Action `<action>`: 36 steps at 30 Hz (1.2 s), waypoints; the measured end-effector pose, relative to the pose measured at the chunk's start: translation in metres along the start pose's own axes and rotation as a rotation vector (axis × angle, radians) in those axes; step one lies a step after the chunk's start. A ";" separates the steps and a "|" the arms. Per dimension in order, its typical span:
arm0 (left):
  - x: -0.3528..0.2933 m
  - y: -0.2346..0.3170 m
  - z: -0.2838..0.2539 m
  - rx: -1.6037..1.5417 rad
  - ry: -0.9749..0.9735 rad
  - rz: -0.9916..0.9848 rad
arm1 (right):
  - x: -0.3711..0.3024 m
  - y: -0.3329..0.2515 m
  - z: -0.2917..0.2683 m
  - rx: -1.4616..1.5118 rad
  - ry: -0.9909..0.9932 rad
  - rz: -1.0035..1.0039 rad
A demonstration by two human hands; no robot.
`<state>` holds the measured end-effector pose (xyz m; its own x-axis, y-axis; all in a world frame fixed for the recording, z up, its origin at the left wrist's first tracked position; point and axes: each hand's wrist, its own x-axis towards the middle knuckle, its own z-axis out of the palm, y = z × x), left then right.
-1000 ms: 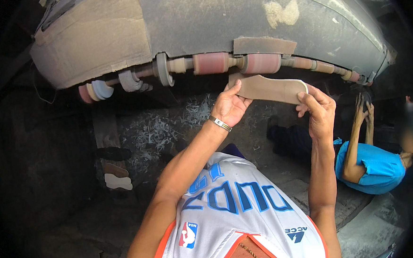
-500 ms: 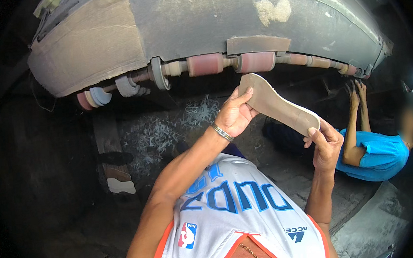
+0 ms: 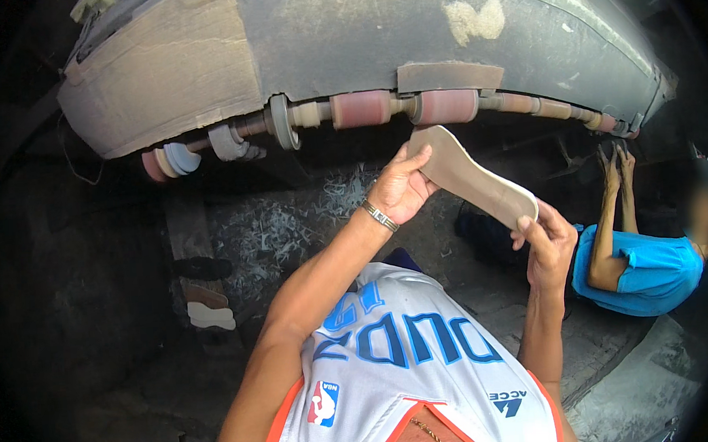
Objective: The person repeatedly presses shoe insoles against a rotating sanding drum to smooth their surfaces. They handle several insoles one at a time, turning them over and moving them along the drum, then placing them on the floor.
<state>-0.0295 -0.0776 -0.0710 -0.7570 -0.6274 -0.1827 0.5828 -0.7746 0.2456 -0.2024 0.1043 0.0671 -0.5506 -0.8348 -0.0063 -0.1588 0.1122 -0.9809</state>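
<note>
Between my two hands is a flat beige shoe sole (image 3: 478, 183), slanting down from its broad end at the upper left to its narrower end at the lower right. My left hand (image 3: 404, 184) is closed on the broad end, thumb on top. The narrower end is pinched in my right hand (image 3: 548, 241), with the thumb on its face. Just above the sole's broad end is a reddish sanding drum (image 3: 447, 107), blurred as if spinning. The sole's upper edge lies right by the drum; whether they touch I cannot tell.
A long shaft carries more rollers, including another reddish drum (image 3: 361, 109) and a grey wheel (image 3: 283, 121), under a dusty hood (image 3: 343, 35). Pale shavings (image 3: 269, 230) litter the floor. Several sole pieces (image 3: 211, 315) lie at left. A co-worker in a blue shirt (image 3: 637, 272) works at right.
The sole's narrower end and my right hand have shifted slightly to the left. My left hand keeps its hold at the broad end. The machine appears slightly further right in the picture.
</note>
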 end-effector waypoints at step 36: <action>-0.097 0.007 -0.012 1.191 0.167 0.030 | 0.090 0.030 0.137 0.104 -0.180 0.171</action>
<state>0.0520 -0.0231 -0.0630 -0.6487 -0.7145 -0.2619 -0.1061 -0.2558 0.9609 -0.1443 -0.0417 0.0099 -0.4065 -0.8917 -0.1993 0.0139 0.2121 -0.9772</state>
